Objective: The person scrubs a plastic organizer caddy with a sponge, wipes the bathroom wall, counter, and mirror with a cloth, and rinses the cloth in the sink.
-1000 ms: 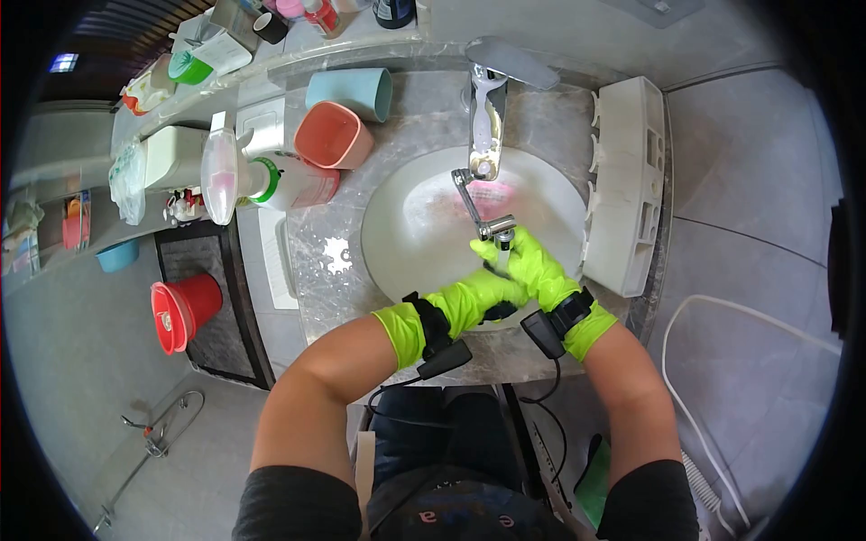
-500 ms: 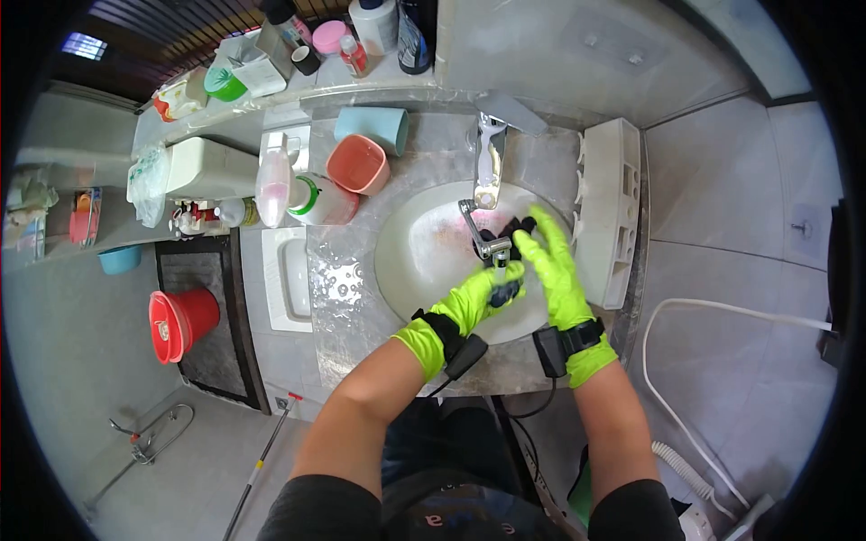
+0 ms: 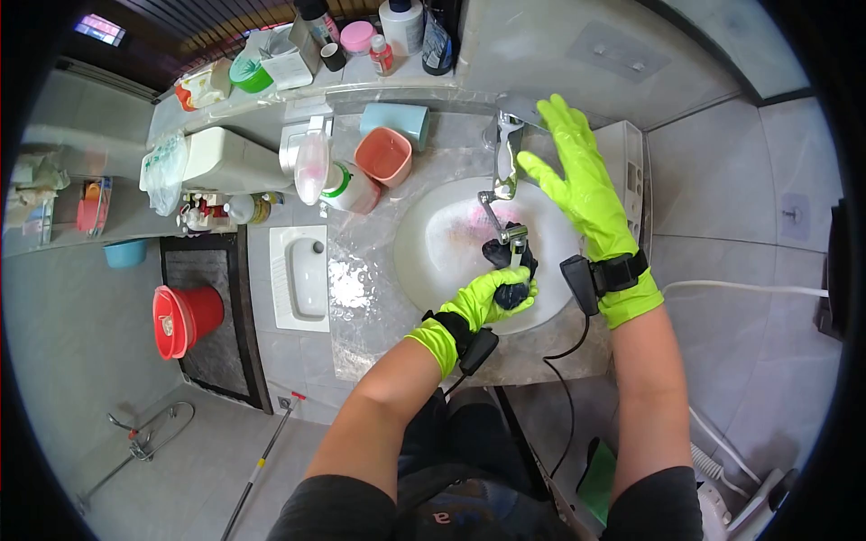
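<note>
My left hand (image 3: pixel 494 296), in a bright yellow-green rubber glove, is closed around a dark, wet cloth item (image 3: pixel 511 292) under the faucet's swivel spout (image 3: pixel 513 234). The kind of cloth is unclear; part of it hangs out toward the basin's middle. White suds and a pinkish stain lie in the oval white sink (image 3: pixel 413 261). My right hand (image 3: pixel 577 176), gloved the same way, is raised beside the chrome faucet (image 3: pixel 507 158), fingers stretched out near its lever, holding nothing. Whether it touches the lever I cannot tell.
On the counter's left stand a spray bottle (image 3: pixel 347 187), a coral cup (image 3: pixel 383 155) and a light blue cup (image 3: pixel 397 124). A white rack (image 3: pixel 622 153) stands at the right. Toiletries line the back ledge. A red bucket (image 3: pixel 200 311) sits on the floor at left.
My right hand has left the cloth and moved up and right to the faucet lever, fingers extended. My left hand still grips the cloth under the spout. The view has shifted slightly.
</note>
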Available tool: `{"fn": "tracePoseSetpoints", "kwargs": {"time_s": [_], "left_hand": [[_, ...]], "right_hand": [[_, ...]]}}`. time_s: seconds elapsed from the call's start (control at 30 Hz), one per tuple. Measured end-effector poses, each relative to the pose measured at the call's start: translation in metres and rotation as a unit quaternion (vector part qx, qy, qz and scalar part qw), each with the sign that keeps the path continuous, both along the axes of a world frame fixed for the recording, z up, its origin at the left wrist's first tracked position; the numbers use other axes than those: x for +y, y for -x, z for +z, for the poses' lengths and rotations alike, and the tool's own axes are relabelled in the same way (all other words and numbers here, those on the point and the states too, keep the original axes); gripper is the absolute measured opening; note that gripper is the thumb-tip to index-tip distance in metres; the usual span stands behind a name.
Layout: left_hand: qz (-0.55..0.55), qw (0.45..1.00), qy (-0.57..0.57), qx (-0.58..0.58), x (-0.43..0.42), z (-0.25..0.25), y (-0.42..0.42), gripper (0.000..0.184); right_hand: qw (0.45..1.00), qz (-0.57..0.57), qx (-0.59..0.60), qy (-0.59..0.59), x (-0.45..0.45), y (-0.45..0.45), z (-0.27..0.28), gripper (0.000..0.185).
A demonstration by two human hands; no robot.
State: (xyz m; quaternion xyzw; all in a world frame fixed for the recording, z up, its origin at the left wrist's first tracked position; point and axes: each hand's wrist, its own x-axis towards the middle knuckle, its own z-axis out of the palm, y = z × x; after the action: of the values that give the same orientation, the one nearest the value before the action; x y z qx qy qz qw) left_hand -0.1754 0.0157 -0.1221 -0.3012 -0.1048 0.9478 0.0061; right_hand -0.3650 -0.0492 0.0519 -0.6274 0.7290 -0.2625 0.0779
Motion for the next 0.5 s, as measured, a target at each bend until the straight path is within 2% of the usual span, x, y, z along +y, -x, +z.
{"fn": "tracePoseSetpoints", "kwargs": {"time_s": [0.13,0.17,0.23,0.3,0.37,0.4,0.43,0.5], "left_hand": [[-0.041,0.991,0.116,-0.056,0.005,0.023,-0.013,0.043],[-0.010,0.998,0.050,0.026,0.010,0.002,-0.014,0.044],[0.053,0.977,-0.082,0.189,0.017,-0.057,-0.015,0.047],[0.063,0.991,-0.066,0.098,-0.003,-0.029,-0.008,0.054],[0.133,0.989,0.048,0.049,-0.012,-0.011,0.003,0.053],[0.073,0.989,0.129,0.023,-0.016,-0.017,0.006,0.062],[0.082,0.994,0.074,-0.007,-0.017,-0.020,0.011,0.065],[0.053,0.995,0.079,-0.020,-0.018,-0.022,0.009,0.069]], "right_hand": [[0.999,-0.022,-0.044,0.023,0.009,0.004,0.003,0.066],[0.998,-0.023,-0.050,0.028,0.011,0.004,0.002,0.064],[0.995,-0.040,-0.085,0.042,0.024,-0.001,0.002,0.060],[0.983,-0.060,-0.164,0.054,0.047,-0.014,0.000,0.051],[0.905,-0.164,-0.392,-0.016,0.078,-0.030,-0.017,0.047],[0.888,-0.168,-0.427,-0.025,0.096,-0.036,-0.038,0.046],[0.870,-0.171,-0.462,-0.033,0.112,-0.039,-0.063,0.046],[0.825,-0.187,-0.533,-0.036,0.128,-0.054,-0.115,0.047]]}}
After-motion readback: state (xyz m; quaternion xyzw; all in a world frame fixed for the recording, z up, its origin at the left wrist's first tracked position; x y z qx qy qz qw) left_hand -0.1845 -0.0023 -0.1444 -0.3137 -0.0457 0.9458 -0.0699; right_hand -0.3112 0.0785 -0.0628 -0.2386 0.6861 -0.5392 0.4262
